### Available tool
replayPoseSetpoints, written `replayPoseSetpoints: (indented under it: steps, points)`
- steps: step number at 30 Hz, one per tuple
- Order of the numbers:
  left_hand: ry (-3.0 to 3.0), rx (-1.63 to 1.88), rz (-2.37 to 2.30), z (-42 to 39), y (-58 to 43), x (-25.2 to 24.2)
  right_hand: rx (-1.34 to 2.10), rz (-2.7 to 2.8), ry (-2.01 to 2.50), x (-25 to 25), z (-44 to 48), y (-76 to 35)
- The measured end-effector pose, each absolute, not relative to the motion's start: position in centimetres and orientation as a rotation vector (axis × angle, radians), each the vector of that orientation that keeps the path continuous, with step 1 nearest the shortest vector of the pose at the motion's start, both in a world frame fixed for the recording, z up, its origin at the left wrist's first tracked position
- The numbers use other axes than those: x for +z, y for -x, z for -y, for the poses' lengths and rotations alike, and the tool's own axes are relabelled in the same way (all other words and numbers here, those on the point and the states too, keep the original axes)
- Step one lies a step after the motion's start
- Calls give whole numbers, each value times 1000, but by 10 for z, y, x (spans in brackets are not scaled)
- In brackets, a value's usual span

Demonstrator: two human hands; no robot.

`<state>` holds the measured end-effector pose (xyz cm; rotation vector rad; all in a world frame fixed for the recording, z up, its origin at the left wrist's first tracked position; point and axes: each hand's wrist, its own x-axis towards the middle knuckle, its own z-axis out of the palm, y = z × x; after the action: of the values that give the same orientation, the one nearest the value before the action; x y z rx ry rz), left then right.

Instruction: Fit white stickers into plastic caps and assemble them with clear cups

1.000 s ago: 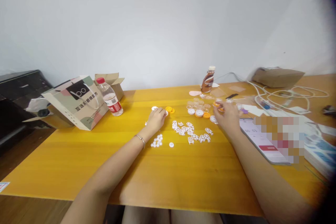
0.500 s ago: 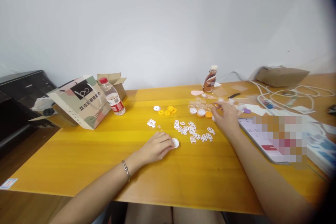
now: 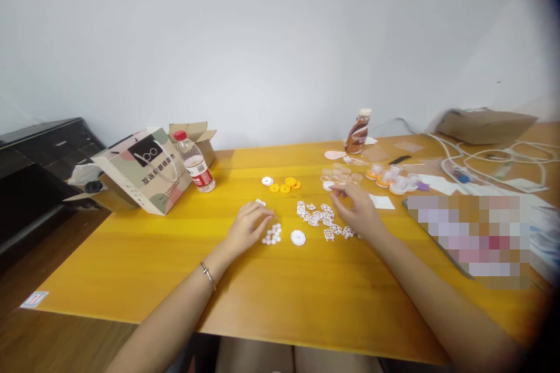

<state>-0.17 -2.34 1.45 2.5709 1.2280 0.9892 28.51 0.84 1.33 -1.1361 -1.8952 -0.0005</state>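
**Hand position and scatter hazards at the loose-parts table**

**Head view**

1. Left hand [image 3: 248,225] rests on the table [image 3: 306,297] just left of the large white disc [image 3: 298,238]. Its fingers are loosely curled, tips down beside the small white discs [image 3: 272,235]. Whether a disc is pinched cannot be told.
2. Right hand [image 3: 356,213] lies right of and beyond the large white disc. Its fingers are drawn narrow, tips toward the clear cups [image 3: 339,175]. A white speck shows at the tips; a grip cannot be confirmed.
3. White cut-out pieces [image 3: 318,214] lie spread between the large white disc and the right hand, some touching its near edge.
4. Yellow discs [image 3: 285,185] sit beyond the large white disc. The water bottle [image 3: 196,163] and paper bag [image 3: 144,172] stand well to its far left, and the brown drink bottle [image 3: 359,130] stands well beyond it to the right.

**Hazards (judgement)**

- Cut-out pieces look thin and light. A dragged right wrist or forearm would likely sweep them out of place or fold them.
- Small white discs lie packed together, so a broad pinch may lift two at once.
- Round parts can roll if flicked; a knock toward the near table edge could send them to the floor.
- Clear cups are hard to see against the table, and a reach past them may tip them.
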Motion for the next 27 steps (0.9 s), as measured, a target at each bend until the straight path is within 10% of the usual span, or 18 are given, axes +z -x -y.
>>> replayPoseSetpoints:
  steps: [27]
  points:
    - [-3357,163,-1226,-2,-10,9,481,2249,871,-3,40,-241]
